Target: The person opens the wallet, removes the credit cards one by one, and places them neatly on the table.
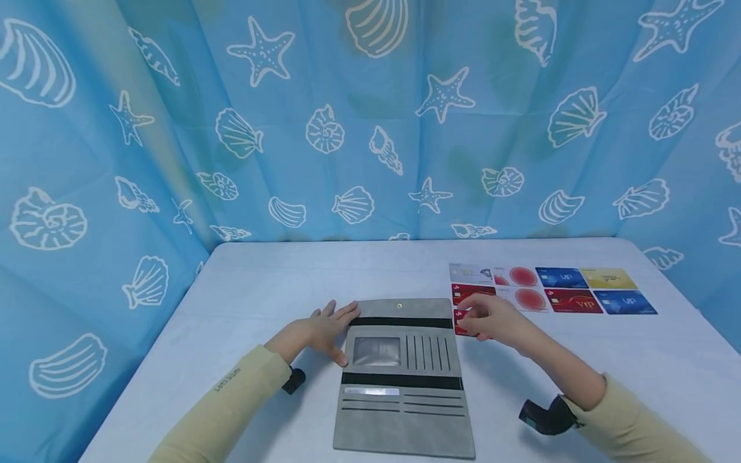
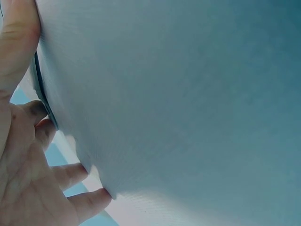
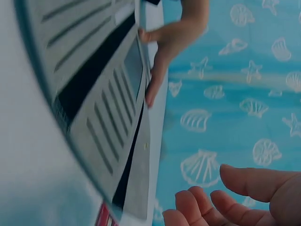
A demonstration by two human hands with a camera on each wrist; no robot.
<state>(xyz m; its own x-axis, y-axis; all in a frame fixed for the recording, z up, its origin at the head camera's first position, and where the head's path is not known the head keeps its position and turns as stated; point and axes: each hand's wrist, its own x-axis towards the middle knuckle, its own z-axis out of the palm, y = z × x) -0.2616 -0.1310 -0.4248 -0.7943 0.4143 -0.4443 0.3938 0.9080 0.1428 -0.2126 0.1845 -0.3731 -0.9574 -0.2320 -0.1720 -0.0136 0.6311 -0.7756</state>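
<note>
A grey long wallet [image 1: 405, 431] lies unfolded on the table, with card slots, a clear window [image 1: 377, 352] and black strips across it. My left hand [image 1: 324, 331] rests at its left edge, fingers spread, the thumb touching the wallet beside the window. My right hand [image 1: 492, 318] hovers by the wallet's upper right edge, over red cards [image 1: 473, 292]. In the right wrist view its fingers [image 3: 235, 207] are bent loosely and apart from the thumb, with nothing between them. A pale shiny strip [image 1: 372, 391] shows in a slot of the lower panel.
Cards lie in rows at the back right of the white table [image 1: 278, 276]: blue cards [image 1: 561, 277], a gold card [image 1: 608, 278], a red VIP card [image 1: 573, 301] and pale cards with red circles [image 1: 523, 277]. A blue shell-patterned curtain [image 1: 370, 161] hangs behind.
</note>
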